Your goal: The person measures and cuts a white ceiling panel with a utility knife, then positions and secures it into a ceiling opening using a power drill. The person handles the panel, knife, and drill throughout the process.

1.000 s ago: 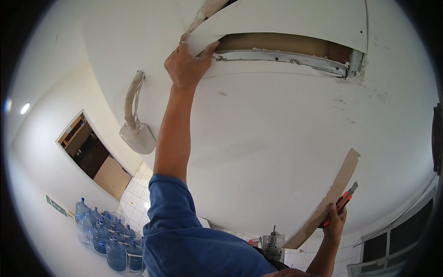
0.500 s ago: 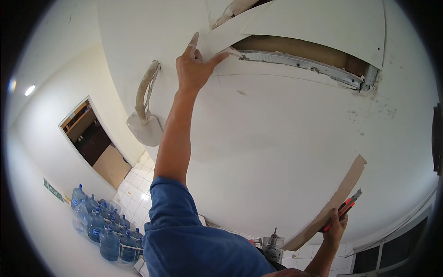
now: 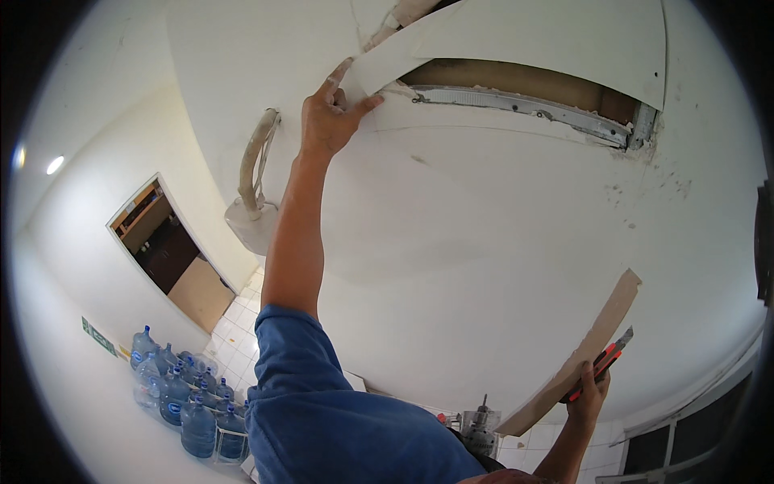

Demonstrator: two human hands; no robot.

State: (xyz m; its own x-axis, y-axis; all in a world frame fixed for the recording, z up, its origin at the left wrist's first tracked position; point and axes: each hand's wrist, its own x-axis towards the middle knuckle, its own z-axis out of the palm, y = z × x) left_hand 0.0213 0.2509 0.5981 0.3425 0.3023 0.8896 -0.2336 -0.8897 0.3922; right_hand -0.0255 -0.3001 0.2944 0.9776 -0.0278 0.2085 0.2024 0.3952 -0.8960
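My left hand reaches up to a white ceiling. Its index finger and thumb are spread apart around the lower left end of a white board panel, fingertips at its edges. The panel partly covers a cut-out opening with a metal channel along its near edge. Lower right, my right hand is closed around a red and black utility knife, blade out. The same hand also holds a long brown-faced board strip slanting alongside the knife.
A pale hose or pipe fitting hangs from the ceiling at left. Below stand several blue water bottles near a doorway. A drill-like tool is low in the middle, and dark windows line the lower right.
My left hand has shifted slightly left, its thumb drawing away from the opening's corner. The right hand keeps the knife and strip in nearly the same place. The view has shifted a little.
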